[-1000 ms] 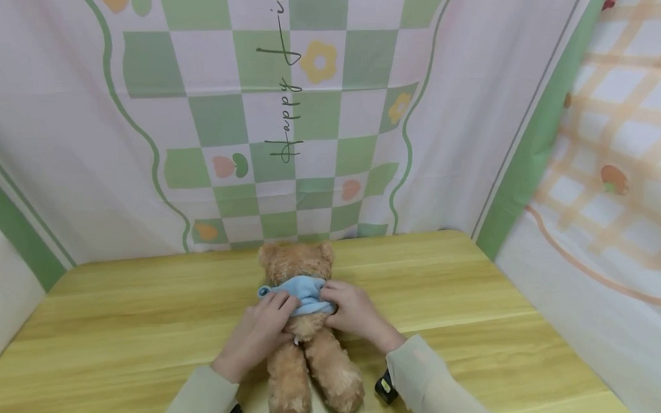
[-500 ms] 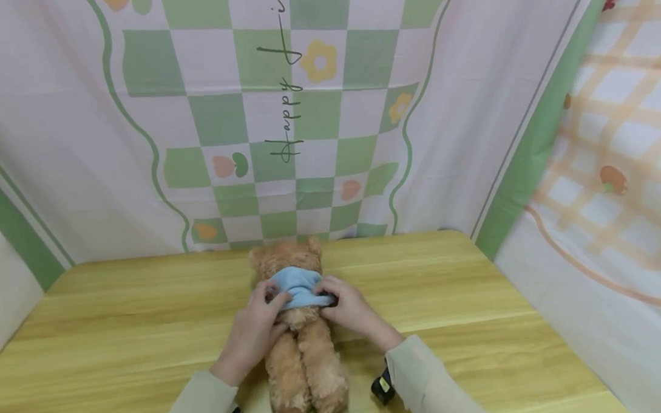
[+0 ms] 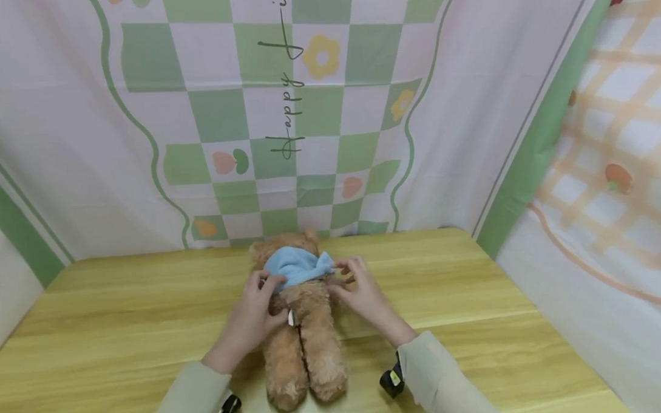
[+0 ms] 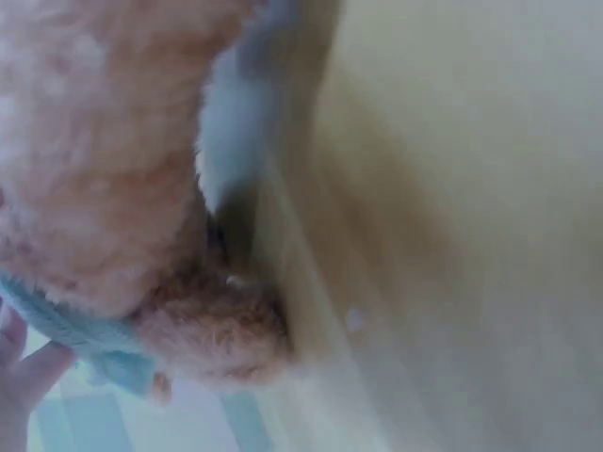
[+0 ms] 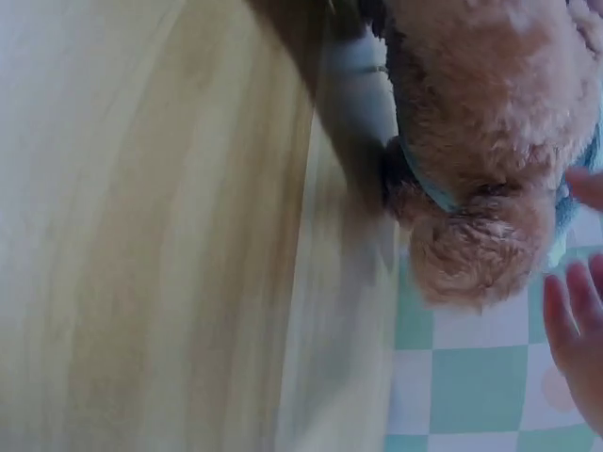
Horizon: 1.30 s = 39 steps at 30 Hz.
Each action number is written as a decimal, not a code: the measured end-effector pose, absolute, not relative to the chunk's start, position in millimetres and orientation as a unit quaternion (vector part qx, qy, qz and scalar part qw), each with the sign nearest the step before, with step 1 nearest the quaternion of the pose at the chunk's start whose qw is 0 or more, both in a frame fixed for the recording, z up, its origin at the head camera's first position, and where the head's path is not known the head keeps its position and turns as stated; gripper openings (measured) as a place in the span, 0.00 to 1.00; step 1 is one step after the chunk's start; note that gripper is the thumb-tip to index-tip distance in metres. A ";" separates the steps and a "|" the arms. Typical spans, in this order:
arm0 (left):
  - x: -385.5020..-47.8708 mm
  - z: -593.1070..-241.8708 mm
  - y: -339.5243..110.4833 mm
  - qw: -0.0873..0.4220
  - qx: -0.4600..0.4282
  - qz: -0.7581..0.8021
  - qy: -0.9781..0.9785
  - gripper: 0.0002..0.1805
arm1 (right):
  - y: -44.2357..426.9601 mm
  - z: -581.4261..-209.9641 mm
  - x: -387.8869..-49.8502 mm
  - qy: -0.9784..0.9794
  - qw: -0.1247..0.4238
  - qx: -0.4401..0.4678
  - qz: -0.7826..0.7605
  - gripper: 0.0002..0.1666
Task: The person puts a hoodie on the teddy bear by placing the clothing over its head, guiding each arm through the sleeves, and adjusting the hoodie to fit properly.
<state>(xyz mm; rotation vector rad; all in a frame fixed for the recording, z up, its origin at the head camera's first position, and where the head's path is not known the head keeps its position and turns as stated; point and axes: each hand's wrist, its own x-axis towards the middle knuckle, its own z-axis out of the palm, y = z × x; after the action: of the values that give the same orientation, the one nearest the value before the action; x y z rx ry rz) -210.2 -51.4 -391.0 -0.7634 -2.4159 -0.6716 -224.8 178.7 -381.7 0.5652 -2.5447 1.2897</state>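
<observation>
One teddy bear (image 3: pixel 306 301) in one blue garment (image 3: pixel 291 265) lies on the one table (image 3: pixel 476 323). Two hands flank it: on the bear's left side as I look, the left hand (image 3: pixel 249 312) rests bent fingers on the garment, pinching or not I can't tell; opposite, the right hand (image 3: pixel 366 293) has thumb and fingers parted, released, at its edge. Only the head view shows the bear's white tag (image 3: pixel 291 318).
</observation>
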 end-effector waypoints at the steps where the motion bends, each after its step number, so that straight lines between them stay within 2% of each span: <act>1: -211.5 -389.5 -52.6 0.256 -0.283 -0.245 -0.891 0.26 | 178.1 -381.3 -226.4 -0.873 0.124 0.174 0.439 0.11; 4: -214.2 -387.0 -55.2 0.278 -0.287 -0.228 -0.888 0.28 | 175.8 -383.1 -231.2 -0.889 0.128 0.152 0.414 0.07; 7: -214.9 -385.8 -56.3 0.297 -0.291 -0.213 -0.884 0.26 | 173.4 -385.9 -233.9 -0.895 0.111 0.153 0.404 0.11; 9: -214.5 -385.8 -56.5 0.292 -0.285 -0.218 -0.887 0.26 | 172.7 -387.6 -235.1 -0.896 0.106 0.155 0.402 0.14; 11: -214.4 -386.5 -57.1 0.271 -0.275 -0.227 -0.894 0.27 | 172.0 -389.3 -236.4 -0.898 0.096 0.148 0.403 0.16; 16: -215.7 -386.8 -58.7 0.202 -0.253 -0.249 -0.913 0.37 | 171.2 -389.8 -239.4 -0.905 0.063 0.140 0.397 0.20; 21: -218.7 -385.7 -61.3 0.147 -0.255 -0.251 -0.922 0.44 | 175.3 -390.5 -241.2 -0.888 0.028 0.172 0.425 0.14; 26: -220.6 -385.0 -63.0 0.118 -0.255 -0.252 -0.926 0.47 | 180.6 -394.3 -241.9 -0.859 0.006 0.220 0.463 0.10; 30: -223.0 -386.4 -65.1 0.104 -0.251 -0.258 -0.927 0.46 | 189.0 -393.9 -241.1 -0.824 -0.063 0.252 0.504 0.18; 35: -227.1 -388.5 -65.3 0.082 -0.235 -0.266 -0.931 0.47 | 199.5 -391.4 -238.9 -0.788 -0.186 0.240 0.536 0.38; 37: -228.3 -389.2 -63.1 0.075 -0.231 -0.270 -0.932 0.47 | 199.0 -392.6 -238.4 -0.803 -0.192 0.224 0.518 0.41; 39: -228.7 -389.8 -59.9 0.073 -0.229 -0.272 -0.932 0.46 | 196.3 -394.8 -237.6 -0.829 -0.169 0.213 0.489 0.40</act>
<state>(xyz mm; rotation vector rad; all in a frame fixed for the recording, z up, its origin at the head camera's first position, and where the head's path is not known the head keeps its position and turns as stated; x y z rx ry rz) -228.7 -59.9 -389.8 -0.6864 -2.7997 -0.8160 -237.6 196.3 -394.8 0.7528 -2.9274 1.7287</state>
